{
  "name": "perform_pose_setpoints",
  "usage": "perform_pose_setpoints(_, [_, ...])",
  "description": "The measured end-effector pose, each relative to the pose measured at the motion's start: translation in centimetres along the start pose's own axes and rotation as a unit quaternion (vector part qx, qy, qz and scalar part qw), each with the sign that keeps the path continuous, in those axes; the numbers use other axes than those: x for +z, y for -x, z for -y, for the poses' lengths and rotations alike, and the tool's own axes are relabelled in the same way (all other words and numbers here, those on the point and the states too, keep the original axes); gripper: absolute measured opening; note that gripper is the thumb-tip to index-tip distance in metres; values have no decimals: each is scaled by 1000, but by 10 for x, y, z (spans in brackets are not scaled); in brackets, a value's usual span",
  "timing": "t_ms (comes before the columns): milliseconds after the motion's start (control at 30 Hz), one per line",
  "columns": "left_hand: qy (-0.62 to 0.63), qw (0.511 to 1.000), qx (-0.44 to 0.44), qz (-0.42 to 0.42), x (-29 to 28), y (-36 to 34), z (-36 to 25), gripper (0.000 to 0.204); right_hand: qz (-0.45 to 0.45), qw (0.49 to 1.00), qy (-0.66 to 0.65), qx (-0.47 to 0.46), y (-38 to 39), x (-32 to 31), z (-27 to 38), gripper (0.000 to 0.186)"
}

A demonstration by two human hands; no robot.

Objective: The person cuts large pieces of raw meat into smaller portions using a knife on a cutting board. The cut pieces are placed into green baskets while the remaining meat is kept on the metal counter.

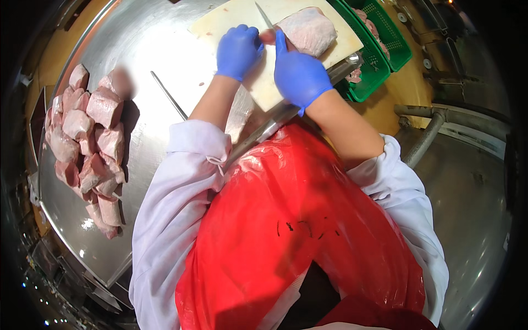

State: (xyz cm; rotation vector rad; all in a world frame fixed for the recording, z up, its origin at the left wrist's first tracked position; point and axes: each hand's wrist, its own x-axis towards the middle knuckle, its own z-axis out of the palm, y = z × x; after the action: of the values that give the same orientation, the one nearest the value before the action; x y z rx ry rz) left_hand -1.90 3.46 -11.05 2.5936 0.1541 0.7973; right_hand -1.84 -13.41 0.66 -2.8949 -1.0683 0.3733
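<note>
A pale cutting board point(264, 88) lies at the table's near right edge, with a large skin-covered piece of raw meat point(309, 30) on it. My right hand point(301, 74), in a blue glove, is closed around a knife, its index finger stretched forward. The knife blade point(264, 15) points away and to the left, beside the meat. My blue-gloved left hand point(239, 52) is curled at the board's left part. A small pink bit of meat point(268, 37) shows between the hands and seems gripped by the left fingers, which partly hide it. The knife handle is covered by my right hand.
Many cut meat chunks point(80, 124) are heaped on the metal table point(148, 154) at the left. A thin metal rod point(168, 94) lies near my left forearm. Green baskets point(379, 74) holding meat pieces stand beyond the board at the right. A metal rail point(423, 140) is right of my arm.
</note>
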Motion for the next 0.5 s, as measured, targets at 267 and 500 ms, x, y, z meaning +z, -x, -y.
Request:
perform_pose_setpoints(267, [-17, 989, -140, 39, -4, -55, 44, 29, 148, 989, 4, -18, 134, -29, -46, 80])
perform_pose_setpoints(500, [0, 997, 28, 68, 17, -68, 33, 21, 76, 976, -202, 36, 196, -31, -150, 83])
